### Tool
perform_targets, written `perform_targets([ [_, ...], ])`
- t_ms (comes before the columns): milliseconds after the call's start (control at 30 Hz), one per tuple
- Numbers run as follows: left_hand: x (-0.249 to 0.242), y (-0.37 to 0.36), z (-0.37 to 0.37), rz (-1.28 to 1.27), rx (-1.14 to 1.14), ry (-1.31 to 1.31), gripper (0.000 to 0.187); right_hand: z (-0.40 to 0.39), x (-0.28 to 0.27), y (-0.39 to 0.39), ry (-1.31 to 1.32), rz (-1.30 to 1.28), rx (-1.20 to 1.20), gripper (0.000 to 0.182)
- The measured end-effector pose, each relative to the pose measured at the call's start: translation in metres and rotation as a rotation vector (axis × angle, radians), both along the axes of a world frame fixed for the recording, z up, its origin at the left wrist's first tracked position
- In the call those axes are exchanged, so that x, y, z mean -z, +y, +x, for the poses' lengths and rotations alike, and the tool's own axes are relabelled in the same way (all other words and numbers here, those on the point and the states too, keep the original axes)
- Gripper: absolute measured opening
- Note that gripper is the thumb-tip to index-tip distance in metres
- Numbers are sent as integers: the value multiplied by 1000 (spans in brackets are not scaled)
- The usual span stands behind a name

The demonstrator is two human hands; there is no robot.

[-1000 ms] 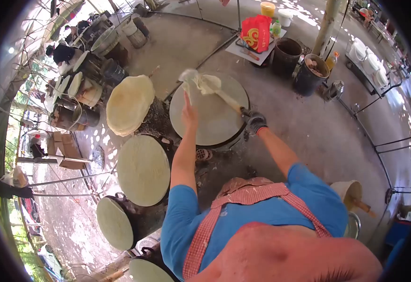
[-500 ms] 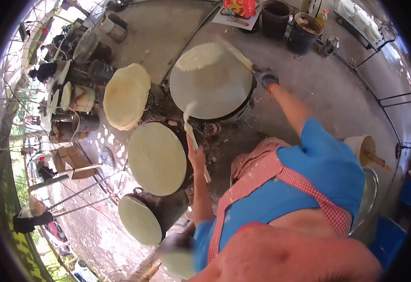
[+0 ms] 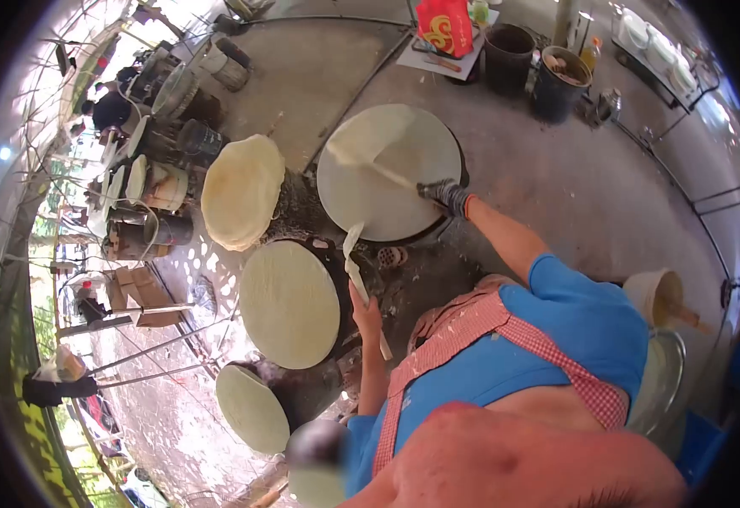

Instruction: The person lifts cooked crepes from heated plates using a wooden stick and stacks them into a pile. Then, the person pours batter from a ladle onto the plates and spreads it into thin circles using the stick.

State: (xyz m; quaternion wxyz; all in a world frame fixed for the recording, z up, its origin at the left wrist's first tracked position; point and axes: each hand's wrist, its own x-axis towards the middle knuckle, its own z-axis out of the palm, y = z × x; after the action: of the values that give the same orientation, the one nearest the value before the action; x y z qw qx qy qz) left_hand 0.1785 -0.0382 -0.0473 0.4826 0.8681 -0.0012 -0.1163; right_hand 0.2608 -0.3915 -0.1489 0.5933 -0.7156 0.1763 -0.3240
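Observation:
My right hand [image 3: 446, 196], in a dark striped glove, is closed round the handle of a wooden spreader [image 3: 397, 176]. The spreader lies across a large round griddle [image 3: 387, 207], along the edge of a patch of pale batter [image 3: 370, 131] on its far left part. Bare and closed, my left hand [image 3: 366, 317] grips a light wooden stick [image 3: 355, 275]. Batter coats the stick's upper end, which is at the griddle's near edge; whether it touches cannot be made out.
Left of the griddle is a pile of thin round flatbreads [image 3: 243, 193]. Nearer me stand two more round pale-topped griddles, one large [image 3: 289, 305] and one smaller [image 3: 253, 411]. Buckets [image 3: 508, 55] and a white board [image 3: 438, 61] are at the back. A white bucket [image 3: 654, 292] stands at my right.
My right hand has swung the spreader leftward and inward from the griddle's right edge, over its middle. The batter patch looks wider. My left hand still holds the stick. The whole view has shifted slightly.

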Motion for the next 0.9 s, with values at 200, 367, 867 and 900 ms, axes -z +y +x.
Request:
perform_targets([
  [200, -12, -26, -2, 40, -136, 76, 62, 17, -104, -78, 686, 558, -389, 24],
  [367, -5, -30, -15, -292, -287, 188, 64, 23, -70, -48, 888, 419, -572, 30],
  [867, 26, -15, -122, -470, -521, 522, 60, 66, -75, -102, 513, 204, -924, 30],
  [900, 19, -15, -124, -464, -537, 520, 60, 81, -97, -112, 677, 399, -831, 32],
])
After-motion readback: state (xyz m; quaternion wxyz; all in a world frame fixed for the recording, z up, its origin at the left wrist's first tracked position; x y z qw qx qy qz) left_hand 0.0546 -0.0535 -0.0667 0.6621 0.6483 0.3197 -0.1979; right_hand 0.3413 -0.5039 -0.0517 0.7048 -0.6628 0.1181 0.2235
